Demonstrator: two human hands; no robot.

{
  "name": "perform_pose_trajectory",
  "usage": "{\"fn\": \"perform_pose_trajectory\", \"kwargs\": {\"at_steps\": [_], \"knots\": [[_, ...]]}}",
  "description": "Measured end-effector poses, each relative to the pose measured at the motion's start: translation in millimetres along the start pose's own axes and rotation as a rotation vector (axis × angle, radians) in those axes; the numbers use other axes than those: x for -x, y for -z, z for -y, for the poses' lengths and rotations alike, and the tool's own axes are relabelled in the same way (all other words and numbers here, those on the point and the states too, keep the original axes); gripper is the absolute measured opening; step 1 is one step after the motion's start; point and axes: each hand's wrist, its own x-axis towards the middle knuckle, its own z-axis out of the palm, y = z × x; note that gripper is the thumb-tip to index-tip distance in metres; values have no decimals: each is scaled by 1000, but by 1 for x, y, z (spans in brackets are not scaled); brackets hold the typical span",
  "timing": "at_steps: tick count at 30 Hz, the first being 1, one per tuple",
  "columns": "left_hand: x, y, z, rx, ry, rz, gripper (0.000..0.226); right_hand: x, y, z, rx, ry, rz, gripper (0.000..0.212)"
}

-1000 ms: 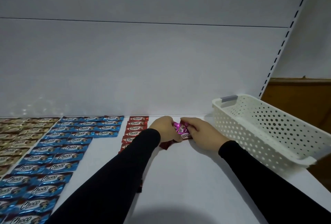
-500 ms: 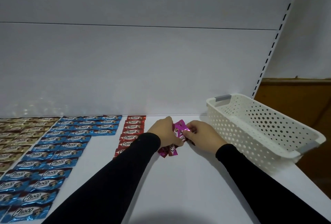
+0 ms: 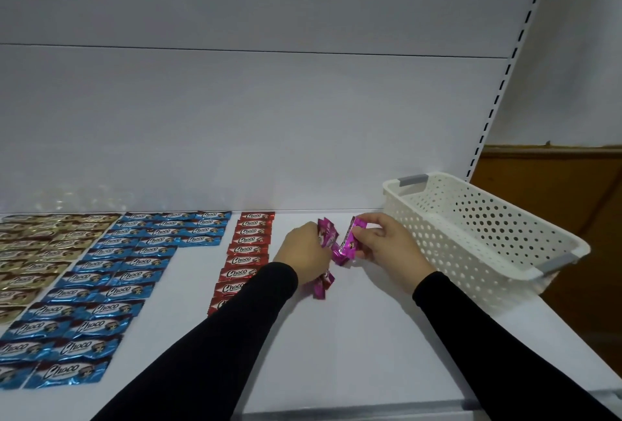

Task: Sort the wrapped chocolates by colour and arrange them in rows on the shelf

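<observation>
Head view shows your right hand (image 3: pixel 387 245) pinching one pink chocolate (image 3: pixel 350 242), long axis nearly upright, leaning right at the top. Your left hand (image 3: pixel 304 252) grips a bunch of pink chocolates (image 3: pixel 327 235) above the white shelf (image 3: pixel 353 336), between the red column (image 3: pixel 247 259) and the white basket (image 3: pixel 471 239).

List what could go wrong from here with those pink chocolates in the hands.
1. The left hand grips a bunch of pink chocolates; as the right hand pulls one pink chocolate free, others may slip out and scatter.
2. The left sleeve lies over the near end of the red row; moving that arm could drag those wrappers askew.
3. The white basket stands close on the right, so a new pink row could run short of room.
</observation>
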Motion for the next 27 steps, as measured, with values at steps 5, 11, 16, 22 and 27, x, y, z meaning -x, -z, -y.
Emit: {"fn": "perform_pose_trajectory", "kwargs": {"at_steps": [5, 11, 16, 22, 27], "knots": [[5, 13, 1, 849, 326, 34, 13, 10, -8, 8, -83, -57, 31, 10], [19, 15, -6, 1010, 375, 187, 13, 11, -24, 8, -79, -66, 7, 10], [21, 11, -4, 982, 331, 170, 18, 6, -34, 7, -1, -60, -24, 4], [8, 31, 14, 965, 417, -7, 2, -11, -14, 0, 815, 111, -107, 26], [0, 38, 29, 896, 440, -12, 16, -18, -28, 5, 1031, 31, 46, 44]]}}
